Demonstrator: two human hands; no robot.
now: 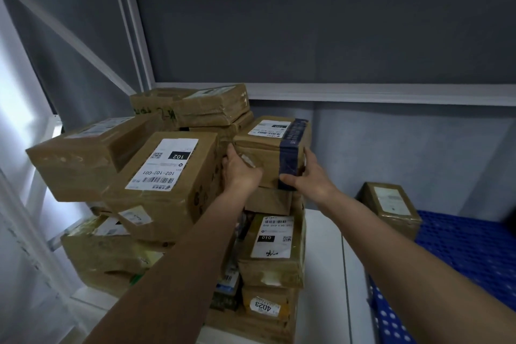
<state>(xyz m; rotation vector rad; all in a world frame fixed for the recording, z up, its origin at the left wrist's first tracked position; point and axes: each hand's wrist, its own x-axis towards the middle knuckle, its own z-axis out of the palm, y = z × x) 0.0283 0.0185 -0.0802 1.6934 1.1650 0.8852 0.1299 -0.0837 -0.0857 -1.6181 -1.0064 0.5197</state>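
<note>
A brown cardboard parcel with a white label and a dark blue tape band sits on top of a stack of parcels. My left hand grips its near left corner, fingers wrapped up over the edge. My right hand holds its right side, thumb across the blue tape and fingers round the far face. Both arms reach forward and up to it.
Several taped parcels are piled to the left, among them a large box labelled 102 and one labelled 010 below. The pile stands on a white surface. A single parcel sits on a blue perforated pallet at right. Grey walls stand behind.
</note>
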